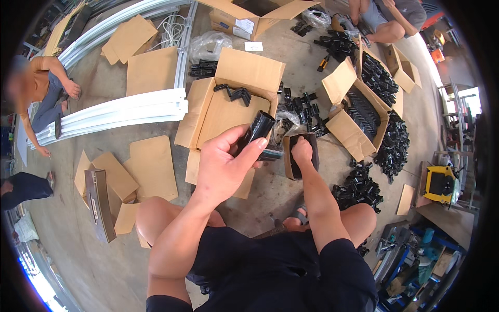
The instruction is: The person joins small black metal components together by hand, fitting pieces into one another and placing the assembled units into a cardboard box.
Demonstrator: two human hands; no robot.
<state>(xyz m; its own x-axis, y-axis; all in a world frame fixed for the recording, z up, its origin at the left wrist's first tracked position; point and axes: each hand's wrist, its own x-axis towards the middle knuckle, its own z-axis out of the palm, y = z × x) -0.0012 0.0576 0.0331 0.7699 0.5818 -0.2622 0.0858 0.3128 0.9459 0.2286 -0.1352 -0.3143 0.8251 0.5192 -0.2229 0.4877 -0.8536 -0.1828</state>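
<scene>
My left hand (228, 165) is closed round a glossy black tubular fitting (261, 125), raised in front of my body with one round end pointing up and away. My right hand (302, 151) reaches into a small open carton (292, 165) with a dark inside. Its fingers look curled, and their tips and whatever they hold are hidden. Just beyond my left hand stands an open cardboard box (207, 117) with a few black angled fittings (236, 94) inside. Loose black fittings (306, 109) lie on the floor past the small carton.
At the right, an open box (358, 117) of black parts stands among heaps of black fittings (393, 151). White metal profiles (119, 112) and flattened cardboard (150, 166) lie at the left. A person (49, 88) squats at the left, another (387, 21) at the far right.
</scene>
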